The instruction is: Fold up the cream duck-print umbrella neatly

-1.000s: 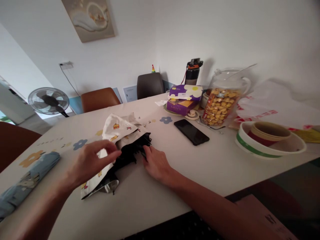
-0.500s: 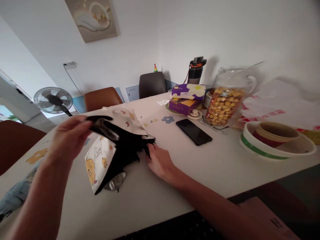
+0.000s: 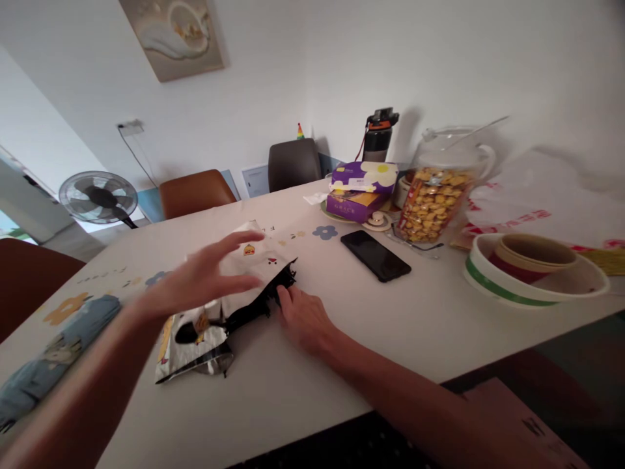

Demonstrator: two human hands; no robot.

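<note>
A white plastic mailing bag [image 3: 244, 280] with cartoon prints and a black inside lies torn open on the table. My left hand [image 3: 209, 270] hovers over it, slightly blurred, thumb and fingers apart with nothing between them. At the ragged black edge on the bag's right side, my right hand [image 3: 305, 319] is closed, pinching that edge. A piece of clear, shiny plastic [image 3: 215, 363] shows under the bag's near side; what it belongs to is hidden. Left of my left forearm rests a rolled blue-grey cloth-like bundle [image 3: 88, 322], partly covered by the arm.
A black phone [image 3: 375, 255] lies right of my right hand, with glasses [image 3: 420, 246] behind it. Further back are purple boxes [image 3: 351, 203], a black bottle [image 3: 377, 135] and a jug of snacks [image 3: 432, 202]. Paper bowls [image 3: 517, 293] and a white plastic bag [image 3: 541, 195] stand right.
My left hand has let go of the bag's upper flap and moved right, over the bag. The flap has dropped and the bag lies flatter. My right hand keeps its hold.
</note>
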